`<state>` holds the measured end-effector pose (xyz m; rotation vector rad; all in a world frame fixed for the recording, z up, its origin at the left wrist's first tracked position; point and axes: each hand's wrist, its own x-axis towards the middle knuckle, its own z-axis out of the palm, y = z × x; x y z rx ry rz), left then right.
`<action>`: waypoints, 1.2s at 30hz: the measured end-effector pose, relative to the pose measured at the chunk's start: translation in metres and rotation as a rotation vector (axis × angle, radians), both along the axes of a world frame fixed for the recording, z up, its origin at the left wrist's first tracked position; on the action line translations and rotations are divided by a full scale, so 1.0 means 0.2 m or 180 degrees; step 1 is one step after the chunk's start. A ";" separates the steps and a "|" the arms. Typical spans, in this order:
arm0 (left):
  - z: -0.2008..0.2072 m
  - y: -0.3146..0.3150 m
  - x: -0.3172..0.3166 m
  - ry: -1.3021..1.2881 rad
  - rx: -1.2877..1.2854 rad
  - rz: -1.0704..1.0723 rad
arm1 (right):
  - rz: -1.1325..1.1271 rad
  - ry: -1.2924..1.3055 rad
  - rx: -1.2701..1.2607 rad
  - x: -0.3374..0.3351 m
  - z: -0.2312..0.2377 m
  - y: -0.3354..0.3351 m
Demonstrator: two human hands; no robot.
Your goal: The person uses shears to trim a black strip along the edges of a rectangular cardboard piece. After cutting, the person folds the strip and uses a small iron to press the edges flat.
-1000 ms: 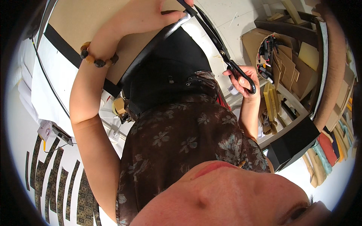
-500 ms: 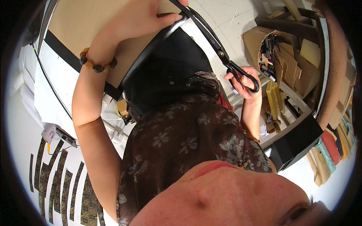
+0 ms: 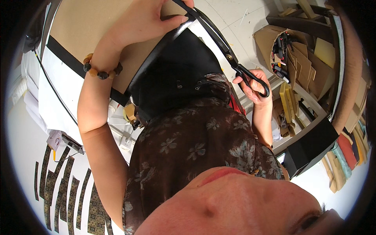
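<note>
My right hand (image 3: 256, 88) is closed round the looped handles of large black scissors (image 3: 229, 57). Their long blades point up and left, toward the fingers of my left hand (image 3: 156, 21). That hand reaches over a tan board (image 3: 86, 23) with black edging (image 3: 64, 56), its thumb and fingers closed on the black material at the board's corner. Where the blade tips meet that material is partly hidden by the fingers and the picture's top edge. Shiny black material (image 3: 160, 49) runs along the board's near edge, beside my black waist covering (image 3: 176, 70).
On the right stands a cardboard box (image 3: 264, 45) with black tools and cardboard pieces (image 3: 301, 62). Yellow foam strips (image 3: 288, 103) lie below it. At lower left, patterned dark strips (image 3: 62, 196) rest on a white surface, near a small device (image 3: 56, 139) with a cable.
The view has shifted slightly, so the surroundings sit a little differently. Both hands and the scissors keep almost the same pose.
</note>
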<state>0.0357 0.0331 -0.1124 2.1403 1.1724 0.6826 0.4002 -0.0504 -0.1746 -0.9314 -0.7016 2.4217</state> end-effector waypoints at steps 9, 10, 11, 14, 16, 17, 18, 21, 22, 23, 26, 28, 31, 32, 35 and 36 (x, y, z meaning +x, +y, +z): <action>0.00 0.01 0.00 -0.0030 0.0028 -0.0046 | 0.0098 0.0092 0.0064 0.00 0.05 0.03; 0.00 0.01 0.00 -0.0001 0.0031 -0.0061 | 0.0088 0.0107 0.0050 0.00 0.05 0.03; 0.00 0.01 0.00 -0.0006 0.0042 -0.0068 | 0.0079 0.0121 0.0036 0.00 0.05 0.02; 0.00 0.02 0.00 -0.0024 0.0028 -0.0052 | 0.0102 0.0075 0.0013 0.01 0.06 0.03; 0.00 0.01 0.00 -0.0040 -0.0030 -0.0018 | 0.0107 0.0046 0.0013 0.01 0.06 0.03; 0.01 0.01 0.00 -0.0046 -0.0013 -0.0042 | 0.0096 0.0047 0.0017 0.01 0.05 0.02; 0.01 0.02 0.00 -0.0052 0.0003 -0.0067 | 0.0084 0.0047 0.0021 0.01 0.05 0.02; 0.01 0.03 -0.02 -0.0233 -0.0029 -0.0148 | 0.0080 0.0046 0.0112 0.01 0.04 0.01; 0.01 0.05 -0.02 -0.0323 -0.0048 -0.0179 | 0.0098 -0.0017 0.0106 -0.01 0.05 0.01; 0.00 0.06 -0.02 -0.0135 0.0139 -0.0043 | 0.0079 -0.0166 0.0238 -0.01 0.05 -0.01; 0.00 0.12 0.02 0.0498 0.0591 0.0249 | 0.0178 -0.0679 0.0806 -0.03 0.03 -0.05; 0.00 0.15 0.03 0.1025 0.0748 0.0253 | 0.0298 -0.0878 0.0866 -0.01 0.01 -0.07; -0.01 0.17 0.05 0.1142 0.0960 0.0306 | 0.0079 -0.0576 0.1042 0.02 -0.03 -0.09; -0.02 0.17 0.05 0.1196 0.1115 0.0238 | -0.0078 -0.0721 0.1038 0.03 -0.02 -0.10; 0.03 0.16 0.05 0.1240 0.1300 0.0260 | -0.0432 -0.0874 0.1094 0.05 0.00 -0.11; 0.08 0.13 0.05 0.1169 0.1161 0.0409 | -0.0466 -0.0752 0.1130 0.08 -0.01 -0.11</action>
